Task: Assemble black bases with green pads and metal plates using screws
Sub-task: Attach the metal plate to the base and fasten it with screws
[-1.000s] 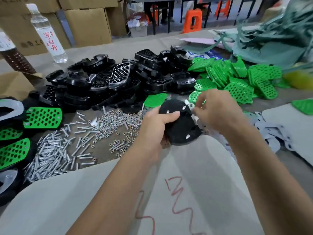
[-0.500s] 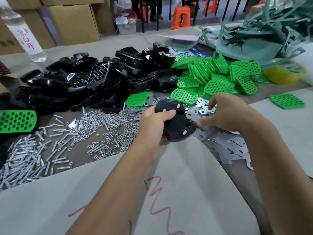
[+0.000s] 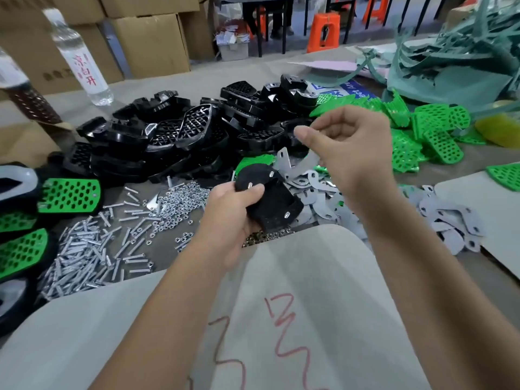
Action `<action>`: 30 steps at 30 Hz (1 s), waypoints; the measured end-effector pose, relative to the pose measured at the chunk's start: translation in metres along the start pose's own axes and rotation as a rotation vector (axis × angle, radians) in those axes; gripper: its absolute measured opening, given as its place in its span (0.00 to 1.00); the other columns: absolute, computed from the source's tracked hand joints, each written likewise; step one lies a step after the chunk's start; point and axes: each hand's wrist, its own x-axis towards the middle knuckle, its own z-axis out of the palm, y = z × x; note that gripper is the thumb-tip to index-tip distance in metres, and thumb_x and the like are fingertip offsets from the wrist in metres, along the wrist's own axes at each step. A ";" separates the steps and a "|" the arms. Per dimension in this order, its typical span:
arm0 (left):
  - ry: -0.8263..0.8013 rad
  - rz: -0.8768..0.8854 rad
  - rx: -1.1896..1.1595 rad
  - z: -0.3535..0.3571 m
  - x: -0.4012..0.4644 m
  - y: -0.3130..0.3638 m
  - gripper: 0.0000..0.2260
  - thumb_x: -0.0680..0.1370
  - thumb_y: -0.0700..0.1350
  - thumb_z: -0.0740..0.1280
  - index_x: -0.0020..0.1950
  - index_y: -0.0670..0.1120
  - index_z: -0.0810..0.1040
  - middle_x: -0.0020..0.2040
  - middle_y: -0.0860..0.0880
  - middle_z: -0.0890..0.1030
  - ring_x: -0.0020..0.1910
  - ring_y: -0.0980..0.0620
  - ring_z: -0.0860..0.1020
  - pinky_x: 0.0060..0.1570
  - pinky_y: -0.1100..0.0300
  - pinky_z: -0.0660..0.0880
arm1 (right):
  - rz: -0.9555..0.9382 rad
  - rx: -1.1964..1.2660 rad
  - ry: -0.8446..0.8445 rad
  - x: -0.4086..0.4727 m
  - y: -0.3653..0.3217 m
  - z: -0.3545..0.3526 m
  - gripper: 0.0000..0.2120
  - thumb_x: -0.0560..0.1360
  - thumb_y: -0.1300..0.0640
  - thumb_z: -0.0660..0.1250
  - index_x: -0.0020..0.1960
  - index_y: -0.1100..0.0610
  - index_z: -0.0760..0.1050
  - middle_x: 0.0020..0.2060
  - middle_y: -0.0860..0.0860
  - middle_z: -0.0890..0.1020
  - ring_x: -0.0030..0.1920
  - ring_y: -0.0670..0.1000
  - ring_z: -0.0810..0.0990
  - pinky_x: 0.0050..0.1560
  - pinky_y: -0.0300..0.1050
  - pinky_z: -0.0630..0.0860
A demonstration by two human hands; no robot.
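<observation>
Far left, 9 o'clock: finished assemblies [image 3: 67, 195], green perforated pads seated on black bases, in a column along the table edge.
Lower left, 8 o'clock: loose pile of silver screws [image 3: 84, 260]. Just right of it, a scatter of small nuts [image 3: 180, 198].
Upper left, 11 o'clock: clear water bottle [image 3: 81, 57] with red characters, tilted in the wide-angle view; cardboard boxes [image 3: 152, 38] behind it.
Centre top, 12 o'clock: heap of black bases [image 3: 180, 130], ribbed undersides showing on several.
Centre: left hand [image 3: 233, 220] grips one black base [image 3: 270, 198], thumb curled over its near rim, fingers under it. Base is held above the table, flat face up, three slotted holes visible with metal showing in them.
Just right, 1 o'clock of that base: right hand [image 3: 351, 153] raised above the table, fingers curled, thumb and forefinger tips apart. Whether it holds a small part, I cannot tell.
Below the right hand, 3 o'clock of the held base: pile of grey metal plates [image 3: 315, 181] spreading right.
Upper right, 2 o'clock: stack of green pads [image 3: 439, 128].
Foreground, 6 o'clock: pale sheet [image 3: 309, 291] with red scribbles.
</observation>
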 end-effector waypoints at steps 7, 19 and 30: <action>0.299 0.181 -0.029 -0.080 -0.002 0.020 0.07 0.83 0.34 0.66 0.57 0.40 0.83 0.52 0.41 0.88 0.51 0.43 0.87 0.41 0.49 0.85 | -0.287 -0.065 -0.149 -0.019 -0.004 0.082 0.09 0.69 0.58 0.82 0.43 0.57 0.82 0.34 0.47 0.83 0.35 0.46 0.81 0.38 0.42 0.79; 0.404 0.331 -0.109 -0.117 0.008 0.015 0.05 0.83 0.37 0.67 0.56 0.40 0.82 0.49 0.45 0.88 0.51 0.45 0.87 0.47 0.50 0.85 | -0.130 -0.760 -0.338 -0.049 0.020 0.101 0.29 0.81 0.33 0.59 0.33 0.55 0.70 0.29 0.50 0.74 0.33 0.53 0.73 0.34 0.49 0.69; 0.315 0.346 -0.202 -0.123 0.005 0.016 0.03 0.81 0.36 0.70 0.49 0.42 0.78 0.45 0.43 0.87 0.46 0.43 0.87 0.38 0.48 0.84 | 0.047 -0.337 -0.354 -0.067 0.015 0.122 0.12 0.74 0.50 0.78 0.46 0.51 0.75 0.38 0.46 0.80 0.37 0.46 0.78 0.41 0.47 0.75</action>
